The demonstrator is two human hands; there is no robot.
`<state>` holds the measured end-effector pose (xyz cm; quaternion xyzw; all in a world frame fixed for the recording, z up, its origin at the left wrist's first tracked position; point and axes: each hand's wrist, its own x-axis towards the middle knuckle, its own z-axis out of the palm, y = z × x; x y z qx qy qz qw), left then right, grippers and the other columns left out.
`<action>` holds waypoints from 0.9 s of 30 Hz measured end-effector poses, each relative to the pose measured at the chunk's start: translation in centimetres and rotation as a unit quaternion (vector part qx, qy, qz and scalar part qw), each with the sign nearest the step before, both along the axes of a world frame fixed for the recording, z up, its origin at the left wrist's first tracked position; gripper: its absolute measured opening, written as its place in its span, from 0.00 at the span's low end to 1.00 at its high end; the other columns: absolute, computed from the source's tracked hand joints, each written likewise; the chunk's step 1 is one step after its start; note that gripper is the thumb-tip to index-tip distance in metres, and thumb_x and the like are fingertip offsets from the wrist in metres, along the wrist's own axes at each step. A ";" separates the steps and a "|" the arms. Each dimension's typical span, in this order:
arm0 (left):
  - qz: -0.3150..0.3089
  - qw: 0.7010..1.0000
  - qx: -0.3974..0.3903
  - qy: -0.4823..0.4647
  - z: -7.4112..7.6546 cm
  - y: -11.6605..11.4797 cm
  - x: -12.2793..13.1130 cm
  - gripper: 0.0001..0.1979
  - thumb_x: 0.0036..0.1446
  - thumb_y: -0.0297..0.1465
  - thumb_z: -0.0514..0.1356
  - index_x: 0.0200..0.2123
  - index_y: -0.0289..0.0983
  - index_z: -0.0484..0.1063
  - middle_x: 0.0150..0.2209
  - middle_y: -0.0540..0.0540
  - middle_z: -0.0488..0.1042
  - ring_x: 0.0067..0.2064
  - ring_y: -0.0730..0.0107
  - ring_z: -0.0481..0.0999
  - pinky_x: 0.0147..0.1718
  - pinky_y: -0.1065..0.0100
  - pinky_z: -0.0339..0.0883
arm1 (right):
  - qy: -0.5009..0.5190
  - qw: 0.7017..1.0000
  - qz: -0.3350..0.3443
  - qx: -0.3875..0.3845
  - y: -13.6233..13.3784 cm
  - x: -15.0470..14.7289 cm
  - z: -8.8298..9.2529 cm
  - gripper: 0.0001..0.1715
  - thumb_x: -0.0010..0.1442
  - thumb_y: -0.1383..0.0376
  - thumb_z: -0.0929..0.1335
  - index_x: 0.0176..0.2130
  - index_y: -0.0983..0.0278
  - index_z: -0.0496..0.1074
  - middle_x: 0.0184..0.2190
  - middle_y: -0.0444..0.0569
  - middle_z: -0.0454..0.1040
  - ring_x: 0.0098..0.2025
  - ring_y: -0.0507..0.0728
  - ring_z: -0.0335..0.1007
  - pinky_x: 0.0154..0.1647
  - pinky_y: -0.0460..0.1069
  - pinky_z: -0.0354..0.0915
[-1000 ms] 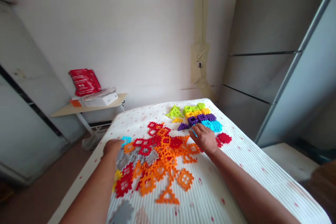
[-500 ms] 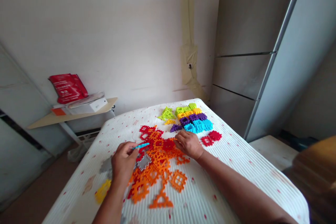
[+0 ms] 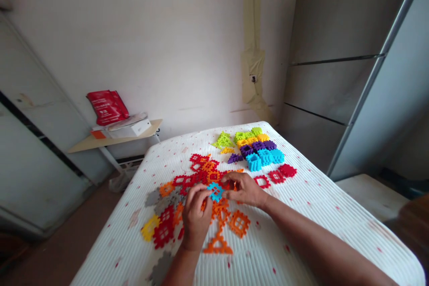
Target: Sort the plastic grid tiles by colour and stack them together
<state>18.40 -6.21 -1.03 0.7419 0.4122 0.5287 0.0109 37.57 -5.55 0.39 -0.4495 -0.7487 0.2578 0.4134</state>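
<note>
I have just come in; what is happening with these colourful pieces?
A person holds a square blue piece in the left hand, with the right hand at its opposite edge; whether that hand touches it is unclear. Beneath and around the hands, mostly red and orange pieces lie in a loose heap. Farther back and to the right, stacked pieces stand in rows of green, yellow, purple and blue, with a line of red pieces just in front.

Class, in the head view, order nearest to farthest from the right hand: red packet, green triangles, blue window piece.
1. Blue window piece, just left of the right hand
2. Green triangles, farther back
3. Red packet, far left
</note>
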 end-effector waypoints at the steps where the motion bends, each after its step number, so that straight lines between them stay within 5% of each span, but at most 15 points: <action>1: -0.002 1.000 0.024 0.004 -0.1 0.1 0.0 0.08 0.53 0.24 0.55 0.30 0.40 0.73 0.36 0.45 0.72 0.38 0.68 0.75 0.41 0.67 0.69 | -0.007 1.000 0.007 -0.008 -0.2 -0.2 0.1 0.20 0.48 0.58 0.71 0.41 0.64 0.71 0.31 0.44 0.73 0.29 0.50 0.66 0.28 0.44 0.62; 7: -0.007 0.991 0.128 0.042 -0.3 0.3 0.2 0.08 0.53 0.20 0.55 0.32 0.37 0.71 0.36 0.45 0.71 0.38 0.71 0.74 0.38 0.71 0.70 | -0.058 0.998 -0.021 -0.025 -1.0 -1.6 0.5 0.23 0.45 0.57 0.72 0.41 0.64 0.70 0.31 0.45 0.72 0.29 0.51 0.65 0.30 0.45 0.61; 22: 0.011 0.988 0.142 0.066 -0.5 0.4 0.3 0.05 0.54 0.22 0.56 0.33 0.37 0.70 0.37 0.44 0.70 0.37 0.71 0.74 0.38 0.71 0.70 | -0.034 0.999 -0.028 -0.032 -0.9 -1.5 1.0 0.20 0.44 0.63 0.72 0.39 0.64 0.70 0.30 0.42 0.70 0.28 0.49 0.62 0.28 0.43 0.59; 27: 0.015 0.990 0.133 0.050 -0.6 0.6 0.2 0.12 0.54 0.23 0.57 0.43 0.36 0.69 0.41 0.42 0.70 0.41 0.68 0.74 0.40 0.67 0.71 | -0.062 0.992 -0.099 0.053 -0.3 0.3 1.6 0.19 0.49 0.62 0.71 0.42 0.64 0.70 0.35 0.46 0.72 0.33 0.52 0.66 0.35 0.46 0.62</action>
